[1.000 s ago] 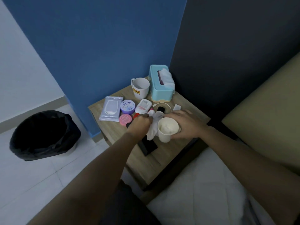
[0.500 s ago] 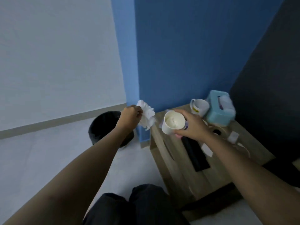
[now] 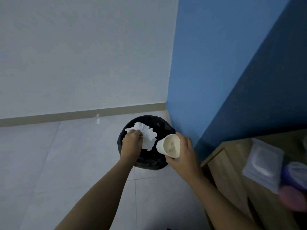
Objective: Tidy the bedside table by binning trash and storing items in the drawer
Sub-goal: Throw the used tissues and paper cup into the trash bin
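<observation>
A black-lined trash bin (image 3: 159, 161) stands on the floor by the blue wall's corner. My left hand (image 3: 132, 143) is over the bin's opening, shut on a crumpled white tissue (image 3: 147, 136). My right hand (image 3: 182, 155) holds a white paper cup (image 3: 169, 146) tilted toward me at the bin's right rim; something pale fills the cup. The wooden bedside table (image 3: 221, 163) shows at the lower right, blurred.
On the table lie a clear wet-wipes pack (image 3: 264, 165), a purple jar (image 3: 297, 175) and a pink round tin (image 3: 292, 200). White tiled floor (image 3: 49, 163) spreads left of the bin. A beige skirting board (image 3: 66, 115) runs along the white wall.
Both hands swung left from the table to above the bin, carrying the tissue and the cup. The view turned left, so most of the table has dropped out of sight.
</observation>
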